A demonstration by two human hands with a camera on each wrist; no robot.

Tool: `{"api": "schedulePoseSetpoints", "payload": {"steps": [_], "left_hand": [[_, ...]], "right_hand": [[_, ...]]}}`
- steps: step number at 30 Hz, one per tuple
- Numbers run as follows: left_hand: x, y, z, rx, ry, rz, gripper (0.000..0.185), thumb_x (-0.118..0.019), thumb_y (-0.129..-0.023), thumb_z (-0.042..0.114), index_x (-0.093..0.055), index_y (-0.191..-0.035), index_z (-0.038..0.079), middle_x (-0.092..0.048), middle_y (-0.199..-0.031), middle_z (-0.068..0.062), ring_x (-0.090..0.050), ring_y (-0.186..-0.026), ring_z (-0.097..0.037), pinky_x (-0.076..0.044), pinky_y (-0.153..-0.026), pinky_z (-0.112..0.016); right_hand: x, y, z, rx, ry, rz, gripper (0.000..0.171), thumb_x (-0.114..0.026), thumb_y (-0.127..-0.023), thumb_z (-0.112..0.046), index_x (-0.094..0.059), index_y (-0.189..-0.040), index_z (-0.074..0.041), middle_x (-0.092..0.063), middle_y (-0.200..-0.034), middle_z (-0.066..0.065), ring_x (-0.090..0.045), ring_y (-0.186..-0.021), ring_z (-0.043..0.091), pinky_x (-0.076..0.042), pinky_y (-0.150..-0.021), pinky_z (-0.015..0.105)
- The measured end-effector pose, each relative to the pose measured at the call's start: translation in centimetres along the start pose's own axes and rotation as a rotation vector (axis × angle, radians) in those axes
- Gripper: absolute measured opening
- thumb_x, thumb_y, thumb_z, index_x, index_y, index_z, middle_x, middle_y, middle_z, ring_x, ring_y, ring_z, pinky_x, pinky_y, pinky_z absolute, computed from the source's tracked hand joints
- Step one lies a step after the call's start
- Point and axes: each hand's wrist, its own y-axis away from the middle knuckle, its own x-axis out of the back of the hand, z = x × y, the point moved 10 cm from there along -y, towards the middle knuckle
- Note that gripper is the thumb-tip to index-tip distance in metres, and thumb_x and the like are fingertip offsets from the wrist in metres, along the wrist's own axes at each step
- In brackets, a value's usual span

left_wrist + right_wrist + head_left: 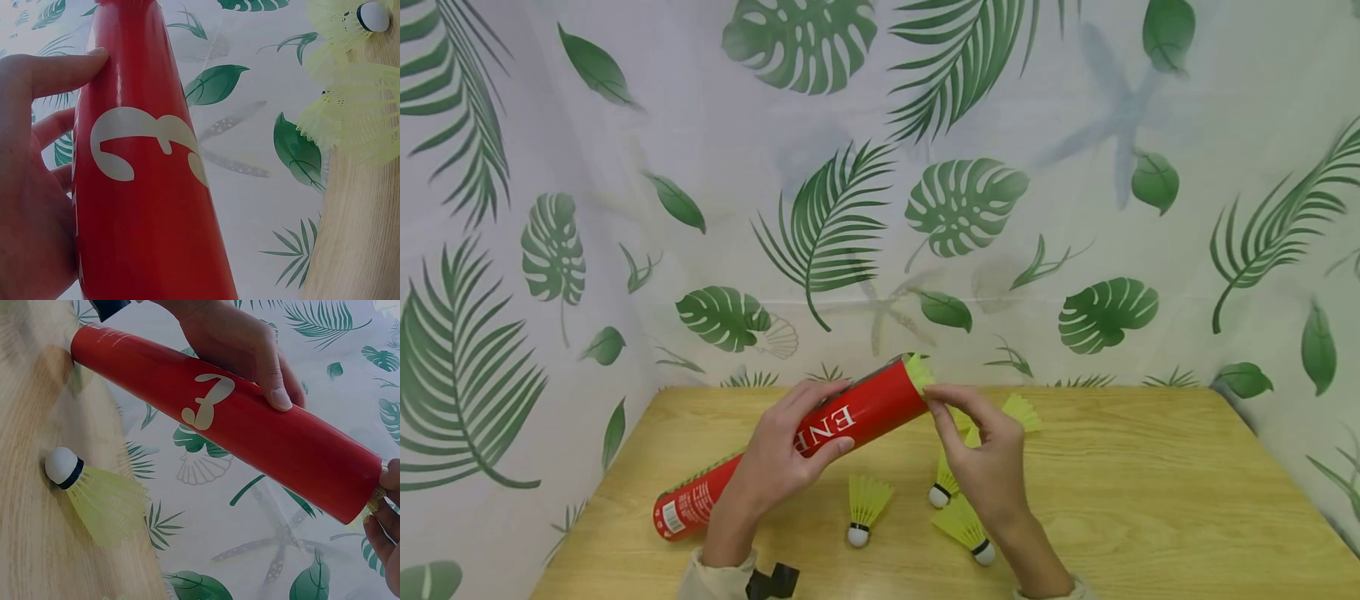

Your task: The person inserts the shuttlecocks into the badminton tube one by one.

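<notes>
My left hand (775, 458) grips a long red tube (880, 408) with white lettering around its middle. The tube slants, its lower end near the table at the left and its mouth raised to the right. A yellow shuttlecock skirt (917, 372) pokes out of that mouth. Right at its edge, the thumb and index finger of my right hand (988, 450) pinch the skirt; the right wrist view shows the fingertips (375, 528) on it. The rest of this shuttlecock is hidden inside the tube.
On the wooden table (1150, 500) several yellow shuttlecocks with white heads lie loose: one shuttlecock (868, 500) below the tube, another shuttlecock (962, 529) under my right hand, and others behind it. A leaf-patterned cloth (865, 208) hangs behind the table.
</notes>
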Motion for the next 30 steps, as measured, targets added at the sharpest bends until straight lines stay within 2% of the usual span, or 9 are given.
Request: {"api": "schedulePoseSetpoints", "payload": {"steps": [7, 15, 25, 30], "left_hand": [[0.3, 0.2, -0.1, 0.002, -0.005, 0.016, 0.062, -0.079, -0.089, 0.034, -0.054, -0.145, 0.033, -0.059, -0.133, 0.009, -0.058, -0.112, -0.015, -0.056, -0.084, -0.039], [0.5, 0.2, -0.3, 0.01, -0.012, 0.014, 0.062, -0.08, -0.088, 0.033, -0.054, -0.145, 0.033, -0.059, -0.133, 0.01, -0.058, -0.114, -0.015, -0.056, -0.086, -0.041], [0.7, 0.2, -0.5, 0.033, 0.0, 0.007, 0.062, -0.079, -0.088, 0.034, -0.054, -0.145, 0.034, -0.059, -0.132, 0.01, -0.057, -0.114, -0.014, -0.055, -0.087, -0.041], [0.8, 0.3, -1.0, 0.053, -0.023, 0.015, 0.062, -0.079, -0.088, 0.033, -0.054, -0.145, 0.032, -0.059, -0.132, 0.009, -0.057, -0.114, -0.015, -0.055, -0.087, -0.041]], "right_hand": [[-0.8, 0.1, -0.1, 0.033, 0.05, -0.027, 0.025, -0.07, -0.091, 0.01, -0.076, -0.112, -0.003, -0.077, -0.108, 0.007, -0.073, -0.1, 0.02, -0.054, -0.093, 0.026], [-1.4, 0.0, -0.5, 0.074, -0.031, -0.051, 0.028, -0.066, -0.091, 0.015, -0.072, -0.114, 0.0, -0.075, -0.111, 0.011, -0.073, -0.103, 0.024, -0.054, -0.094, 0.027], [-1.9, 0.0, 0.0, 0.024, -0.028, -0.099, 0.028, -0.066, -0.093, 0.012, -0.068, -0.118, 0.0, -0.074, -0.115, 0.009, -0.072, -0.106, 0.021, -0.053, -0.095, 0.028], [-1.4, 0.0, 0.4, -0.029, -0.083, -0.085, 0.03, -0.064, -0.095, 0.011, -0.067, -0.122, -0.001, -0.072, -0.121, 0.009, -0.068, -0.114, 0.02, -0.051, -0.1, 0.032]]}}
